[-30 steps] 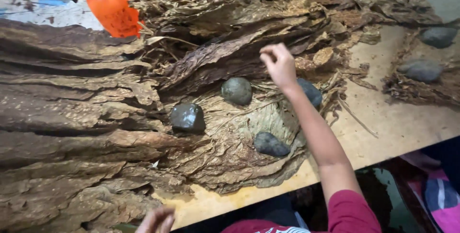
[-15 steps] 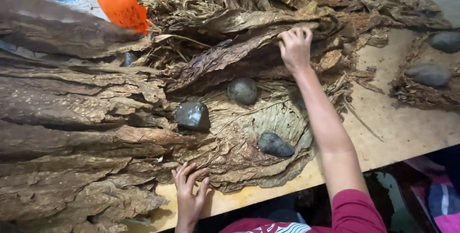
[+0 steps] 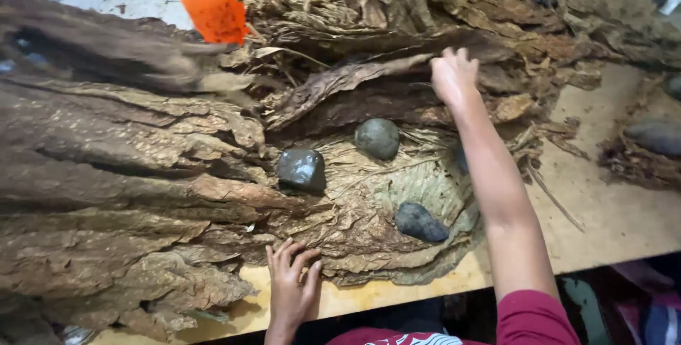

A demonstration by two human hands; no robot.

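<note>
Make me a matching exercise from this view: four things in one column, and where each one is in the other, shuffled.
Things:
1. left hand
2. right hand
3. orange bottle
4. round grey stone

Places:
A. top of the view, behind the leaf piles
B. on the flattened leaf stack
C. flat at the near table edge
D. reaching onto a long dark leaf

Pairs: 1-C, 2-D, 3-A, 4-B

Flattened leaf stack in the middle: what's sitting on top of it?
Three dark stones rest on the leaf stack. The left hand presses its near edge. The right forearm hides its right side.

Light wood table [image 3: 624, 217]; dim floor below front edge.
</note>
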